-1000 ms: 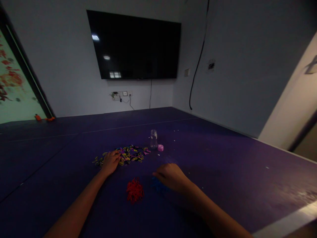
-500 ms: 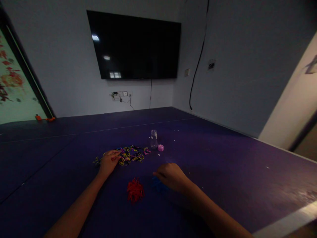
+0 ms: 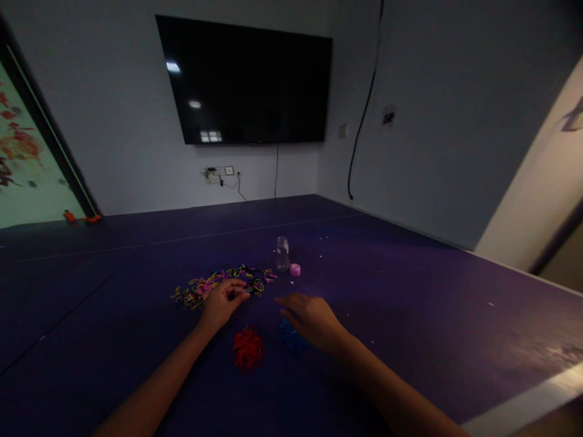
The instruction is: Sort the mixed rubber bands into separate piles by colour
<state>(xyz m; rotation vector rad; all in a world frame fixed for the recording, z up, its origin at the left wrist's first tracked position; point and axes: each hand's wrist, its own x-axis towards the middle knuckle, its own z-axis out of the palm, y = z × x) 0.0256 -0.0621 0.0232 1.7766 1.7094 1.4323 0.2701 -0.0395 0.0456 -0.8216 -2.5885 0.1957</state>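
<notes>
My left hand (image 3: pixel 224 301) is over the right part of a loose spread of multicoloured small rubber bands (image 3: pixel 200 291). Its thumb and fingers come together in a pinch; whatever lies between them is too small to make out. Above a small pile of blue bands (image 3: pixel 291 335) is my right hand (image 3: pixel 315 317), fingers stretched to the left and slightly apart, with nothing visible in them. A pile of red bands (image 3: pixel 248 348) sits between my forearms. Behind the hands stands a clear bottle (image 3: pixel 283 256), uncapped, with a pink cap (image 3: pixel 295 270) beside it.
The purple floor mat (image 3: pixel 410 297) carries scattered white specks. A television (image 3: pixel 255 85) hangs on the far wall above sockets (image 3: pixel 223 173) with wires. A black cable (image 3: pixel 363 121) runs down the right wall. Small orange objects (image 3: pixel 92 218) lie at the far left.
My left hand has moved right across the multicoloured bands, uncovering those on the left. My right hand has shifted slightly up and left, and its fingers have spread from a closed pose.
</notes>
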